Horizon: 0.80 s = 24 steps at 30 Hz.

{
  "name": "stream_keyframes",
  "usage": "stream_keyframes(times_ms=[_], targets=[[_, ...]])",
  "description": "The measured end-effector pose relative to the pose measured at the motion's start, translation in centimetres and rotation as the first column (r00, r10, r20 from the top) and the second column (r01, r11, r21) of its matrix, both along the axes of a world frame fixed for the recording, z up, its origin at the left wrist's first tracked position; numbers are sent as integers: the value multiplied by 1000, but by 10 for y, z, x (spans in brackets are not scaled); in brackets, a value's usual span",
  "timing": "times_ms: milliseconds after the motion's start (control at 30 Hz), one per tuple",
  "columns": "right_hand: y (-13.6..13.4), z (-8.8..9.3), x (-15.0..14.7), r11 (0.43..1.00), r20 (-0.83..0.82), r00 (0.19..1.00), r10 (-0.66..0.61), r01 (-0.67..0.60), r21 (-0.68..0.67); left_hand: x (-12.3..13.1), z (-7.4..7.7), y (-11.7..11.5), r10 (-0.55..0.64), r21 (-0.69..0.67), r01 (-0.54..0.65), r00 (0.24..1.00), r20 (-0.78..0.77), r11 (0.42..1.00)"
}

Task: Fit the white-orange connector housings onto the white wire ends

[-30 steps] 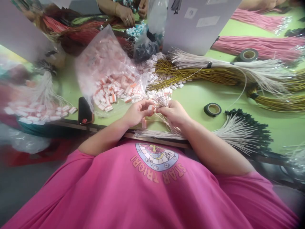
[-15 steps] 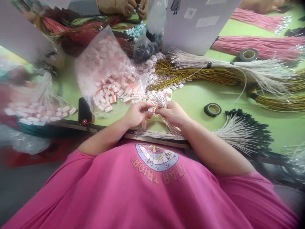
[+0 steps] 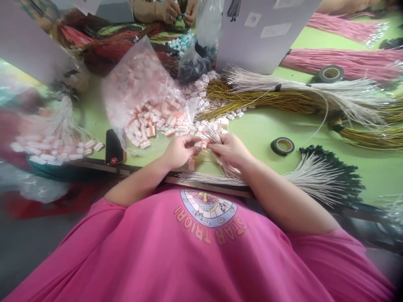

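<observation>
My left hand (image 3: 182, 152) pinches a small white-and-orange connector housing (image 3: 198, 144) between thumb and fingertips. Close by on the right, my right hand (image 3: 231, 152) is closed around a bundle of thin white wires (image 3: 211, 131), whose ends fan out above the fingers. The fingertips of both hands nearly meet, and the wire tips there are too small to make out. Beneath my hands, more white wires (image 3: 208, 178) lie along the table edge. Just beyond, a clear plastic bag (image 3: 138, 75) spills loose connector housings (image 3: 151, 126) onto the green table.
Left are a phone (image 3: 113, 147) and wires with housings attached (image 3: 59, 144). Tape rolls (image 3: 282, 146), yellow wires (image 3: 302, 100), white wires with black connectors (image 3: 333, 176) and pink wires (image 3: 340, 61) lie right. A grey partition (image 3: 252, 37) stands behind; a co-worker's hands (image 3: 171, 11) work beyond it.
The whole view has shifted slightly. My left hand stays pinched on the housing by the wire ends, and my right hand still grips the bundle, its thumb a little farther from the left fingertips.
</observation>
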State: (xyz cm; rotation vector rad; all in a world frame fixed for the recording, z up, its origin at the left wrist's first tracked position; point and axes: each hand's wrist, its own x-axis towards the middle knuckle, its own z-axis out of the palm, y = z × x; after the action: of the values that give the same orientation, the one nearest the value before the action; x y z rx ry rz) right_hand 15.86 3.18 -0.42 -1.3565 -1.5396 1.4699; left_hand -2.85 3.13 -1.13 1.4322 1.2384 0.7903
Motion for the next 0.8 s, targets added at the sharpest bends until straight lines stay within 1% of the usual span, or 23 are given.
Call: stream_keyframes(times_ms=[133,200,367,533,600,667,700,733,767,800], targets=[[-2,3,-3,999,-9,1000,-10,11,30,4,-1,-3,-46,5,46,999,23,999],[-3,4,-5,999,8,1000,-8,7,42,7,-2,-4,-60,42,60,998,8,997],[-4,2,-6,998,-35,999,1,2,66,10,-4,0,-73,219,99,989,-125,971],[-3,0,-5,998,-68,997,36,-32,55,4,-1,-3,-105,228,161,965,-241,960],[-1,0,-3,997,-54,996,66,-63,50,-2,2,-5,-126,271,201,954,-271,941],[1,-1,-1,997,-6,998,55,-54,52,-13,7,-5,-160,343,273,933,-323,899],[1,-1,0,997,17,999,34,-35,63,-22,10,-3,-141,382,288,919,-368,878],[2,0,0,997,33,999,-1,-1,81,-32,12,1,-73,419,272,898,-433,866],[1,0,0,994,36,999,-38,35,101,-44,15,7,19,447,240,866,-500,862],[1,1,0,991,30,997,-70,66,118,-57,16,13,188,497,146,806,-561,855]])
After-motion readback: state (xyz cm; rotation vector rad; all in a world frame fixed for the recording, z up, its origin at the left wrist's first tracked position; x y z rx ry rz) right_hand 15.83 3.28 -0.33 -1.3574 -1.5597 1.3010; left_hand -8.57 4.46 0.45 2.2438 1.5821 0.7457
